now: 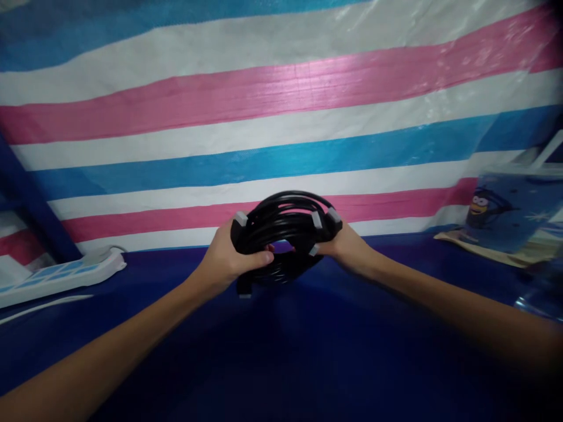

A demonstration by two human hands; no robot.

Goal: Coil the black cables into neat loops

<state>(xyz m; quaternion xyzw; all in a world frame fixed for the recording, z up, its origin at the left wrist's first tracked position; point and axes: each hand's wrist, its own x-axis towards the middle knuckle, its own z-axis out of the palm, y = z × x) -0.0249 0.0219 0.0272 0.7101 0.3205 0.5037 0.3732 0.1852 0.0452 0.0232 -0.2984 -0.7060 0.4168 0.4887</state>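
A bundle of coiled black cables [281, 225] is held up between my two hands, just above the dark blue surface. Several plugs with pale grey ends stick out from it at both sides, and one hangs below on the left. My left hand [231, 252] grips the left side, its thumb across the front of the coil and its other fingers behind. My right hand [345, 249] is wrapped round the right side, with most of its fingers hidden behind the cables. The exact kind of plug is too blurred to tell.
A white power strip [65, 278] lies at the left, with a white cord [53, 303] in front of it. At the right stands a blue bag [514, 205] with a cartoon figure. A striped plastic sheet [272, 123] hangs behind the dark blue table [281, 351].
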